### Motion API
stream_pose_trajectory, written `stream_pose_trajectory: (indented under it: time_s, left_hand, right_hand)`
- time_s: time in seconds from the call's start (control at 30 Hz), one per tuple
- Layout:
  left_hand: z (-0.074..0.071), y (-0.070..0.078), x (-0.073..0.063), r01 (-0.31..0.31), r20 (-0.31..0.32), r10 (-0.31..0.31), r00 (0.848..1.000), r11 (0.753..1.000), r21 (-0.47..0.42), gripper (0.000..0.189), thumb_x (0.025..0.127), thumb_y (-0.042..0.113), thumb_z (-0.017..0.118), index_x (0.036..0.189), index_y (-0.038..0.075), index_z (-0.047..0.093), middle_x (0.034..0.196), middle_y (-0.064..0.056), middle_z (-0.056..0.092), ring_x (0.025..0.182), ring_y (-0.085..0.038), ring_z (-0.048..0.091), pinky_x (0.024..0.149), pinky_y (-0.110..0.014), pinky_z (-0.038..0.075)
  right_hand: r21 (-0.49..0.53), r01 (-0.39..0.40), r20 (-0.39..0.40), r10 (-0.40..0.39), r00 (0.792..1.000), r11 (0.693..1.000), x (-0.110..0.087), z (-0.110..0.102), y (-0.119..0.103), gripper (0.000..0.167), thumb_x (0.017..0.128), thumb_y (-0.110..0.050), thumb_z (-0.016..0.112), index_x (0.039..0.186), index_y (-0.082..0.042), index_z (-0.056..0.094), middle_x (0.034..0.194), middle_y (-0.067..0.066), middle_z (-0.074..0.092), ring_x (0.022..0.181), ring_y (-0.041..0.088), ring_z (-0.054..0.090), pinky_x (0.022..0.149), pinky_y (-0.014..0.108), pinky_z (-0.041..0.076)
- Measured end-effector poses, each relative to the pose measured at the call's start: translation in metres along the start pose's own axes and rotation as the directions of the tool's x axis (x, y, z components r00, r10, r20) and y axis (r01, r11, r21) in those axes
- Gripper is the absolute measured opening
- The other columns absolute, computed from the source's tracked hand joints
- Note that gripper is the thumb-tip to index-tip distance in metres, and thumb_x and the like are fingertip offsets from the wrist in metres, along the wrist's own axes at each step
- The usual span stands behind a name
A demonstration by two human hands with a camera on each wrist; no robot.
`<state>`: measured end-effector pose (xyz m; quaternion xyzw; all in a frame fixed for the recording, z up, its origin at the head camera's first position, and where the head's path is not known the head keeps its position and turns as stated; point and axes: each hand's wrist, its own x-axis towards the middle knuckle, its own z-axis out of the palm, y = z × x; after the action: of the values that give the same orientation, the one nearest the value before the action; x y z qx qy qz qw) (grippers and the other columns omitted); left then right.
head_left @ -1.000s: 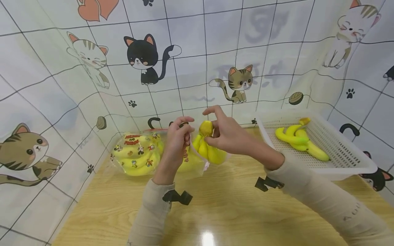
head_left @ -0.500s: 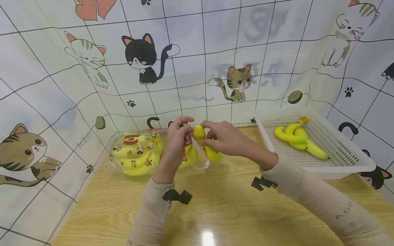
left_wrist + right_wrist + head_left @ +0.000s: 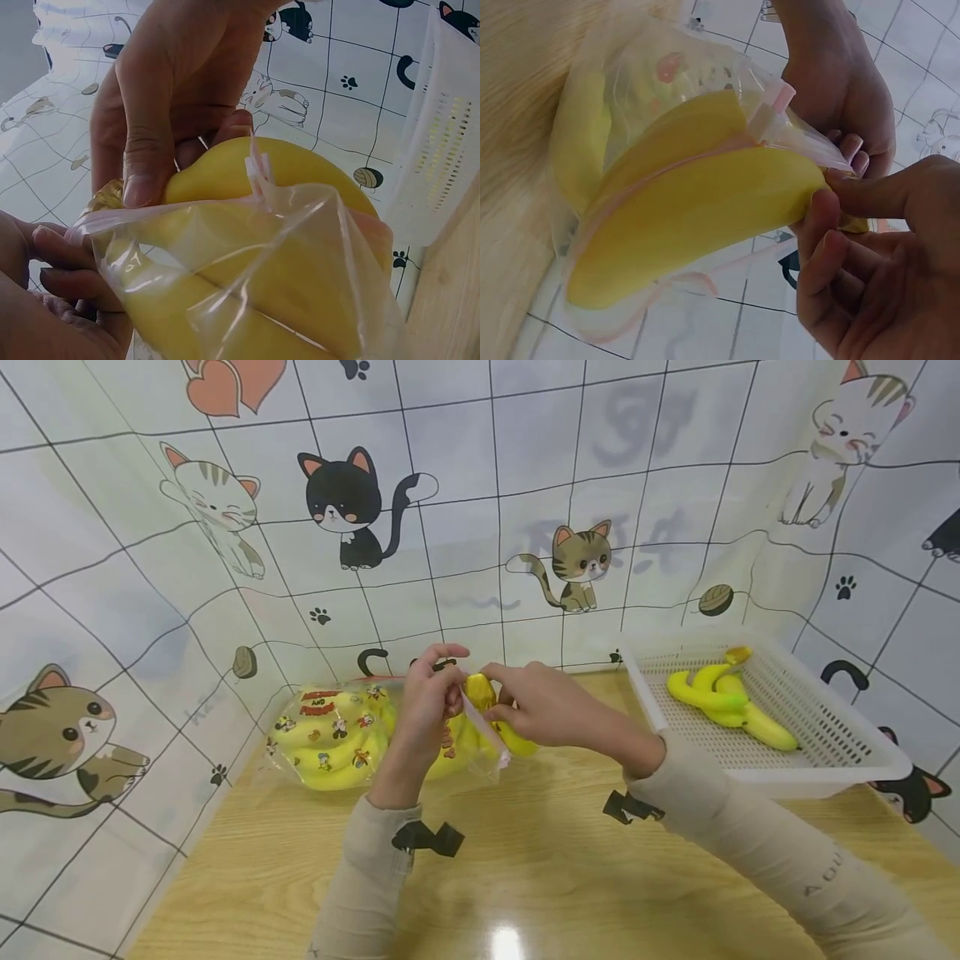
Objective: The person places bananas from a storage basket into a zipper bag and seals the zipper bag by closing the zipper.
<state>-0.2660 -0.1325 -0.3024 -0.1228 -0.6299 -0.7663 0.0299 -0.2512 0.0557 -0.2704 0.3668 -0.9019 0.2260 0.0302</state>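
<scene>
On my head view, the left hand (image 3: 426,700) pinches the edge of a clear bag (image 3: 465,750), thumb and fingers curled; close beside it, the right hand (image 3: 551,706) curls round the neck of a bunch of bananas (image 3: 521,743); the bunch sits at the bag's mouth above the table (image 3: 532,860), its golden stem (image 3: 480,690) uppermost; to the left lies a printed bag (image 3: 337,739) with more yellow fruit inside; to the right, a white basket (image 3: 832,774) holds loose bananas (image 3: 727,703), greenish in one spot.

My left wrist camera shows the bunch plump, smooth and yellow, narrowing towards the crinkled stem; the top banana is bare above the pale pink zip (image 3: 180,204), the lower ones show through wrinkled film; the right thumb presses by the stem, the left fingers grip the bag's corner.

My right wrist camera shows one gently curved banana bare, blunt-tipped; another lies behind film; a pink-and-white slider (image 3: 772,111) sits just above; the right thumb and forefinger pinch the neck, nearly closed.
</scene>
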Motion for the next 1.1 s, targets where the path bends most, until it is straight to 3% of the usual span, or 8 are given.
stream_pose_trajectory:
  time_s: [0.1,0.23,0.4,0.5,0.67,0.77,0.9,1.1]
  left_hand:
    - [0.000,0.001,-0.001,0.006,-0.004,-0.006,1.000,1.000,0.004,0.027,0.095,0.001,0.052,0.121,0.007,0.057,0.051,0.006,0.036,0.046,-0.010,0.030,0.050,-0.026,0.027]
    - [-0.001,0.001,-0.001,0.026,-0.012,-0.026,1.000,1.000,0.006,0.027,0.095,0.003,0.054,0.121,0.008,0.057,0.051,0.005,0.037,0.045,-0.010,0.033,0.049,-0.024,0.030]
    - [-0.005,0.004,0.001,0.034,-0.042,-0.034,0.999,0.999,-0.001,0.025,0.097,0.003,0.052,0.121,0.007,0.058,0.049,0.006,0.037,0.043,-0.010,0.035,0.048,-0.023,0.031]
    - [-0.008,0.007,0.001,0.027,-0.066,-0.027,0.997,1.000,0.000,0.027,0.097,0.003,0.052,0.123,0.005,0.058,0.049,0.007,0.036,0.042,-0.010,0.033,0.046,-0.022,0.030]
    - [-0.014,0.010,0.002,0.029,-0.082,-0.030,0.996,1.000,-0.005,0.025,0.097,0.003,0.051,0.121,0.006,0.060,0.048,0.007,0.035,0.042,-0.010,0.031,0.046,-0.022,0.027]
    - [-0.014,0.011,0.003,0.030,-0.084,-0.032,0.996,0.999,-0.016,0.024,0.098,0.002,0.051,0.120,0.007,0.060,0.048,0.007,0.035,0.042,-0.010,0.030,0.046,-0.022,0.027]
    - [-0.015,0.011,0.002,0.030,-0.086,-0.033,0.996,0.999,-0.028,0.024,0.098,0.002,0.052,0.120,0.008,0.059,0.049,0.007,0.036,0.042,-0.011,0.030,0.046,-0.022,0.027]
    - [-0.014,0.010,0.000,0.024,-0.086,-0.027,0.996,0.999,-0.037,0.023,0.098,0.003,0.053,0.120,0.006,0.059,0.050,0.007,0.037,0.041,-0.010,0.032,0.045,-0.021,0.030]
  right_hand:
    - [0.038,0.037,-0.020,-0.037,0.999,0.999,0.000,-0.002,0.006,0.038,0.100,-0.019,0.068,0.135,-0.010,0.056,0.088,0.001,0.078,0.051,0.007,0.052,0.052,0.024,0.043]
    - [0.201,0.056,-0.033,-0.050,0.998,0.978,-0.002,-0.012,0.013,0.035,0.098,-0.012,0.068,0.130,-0.006,0.057,0.086,0.003,0.078,0.056,0.010,0.059,0.057,0.026,0.051]
    - [0.436,-0.018,-0.043,0.040,0.998,0.900,-0.006,-0.035,0.016,0.031,0.098,-0.004,0.066,0.126,-0.002,0.054,0.093,0.013,0.077,0.059,0.021,0.060,0.056,0.031,0.054]
    - [0.520,-0.001,-0.063,0.039,0.997,0.854,-0.008,-0.047,0.020,0.029,0.098,-0.001,0.065,0.124,0.001,0.053,0.095,0.014,0.075,0.058,0.023,0.056,0.056,0.030,0.051]
    - [0.647,0.097,-0.099,-0.043,0.994,0.756,-0.016,-0.060,0.034,0.026,0.099,0.002,0.062,0.123,0.003,0.051,0.093,0.008,0.075,0.056,0.023,0.054,0.055,0.029,0.050]
    - [0.707,0.116,-0.111,-0.053,0.992,0.698,-0.021,-0.062,0.043,0.027,0.101,0.000,0.061,0.126,0.000,0.051,0.090,0.004,0.075,0.055,0.020,0.054,0.054,0.029,0.048]
    - [0.790,0.087,-0.094,-0.020,0.995,0.607,-0.022,-0.055,0.055,0.034,0.102,-0.001,0.058,0.134,0.002,0.046,0.083,0.003,0.073,0.055,0.015,0.055,0.055,0.026,0.048]
    - [0.900,0.018,-0.021,0.003,1.000,0.436,-0.019,-0.037,0.071,0.044,0.103,0.000,0.054,0.143,0.007,0.035,0.079,0.002,0.071,0.056,0.011,0.055,0.057,0.023,0.048]
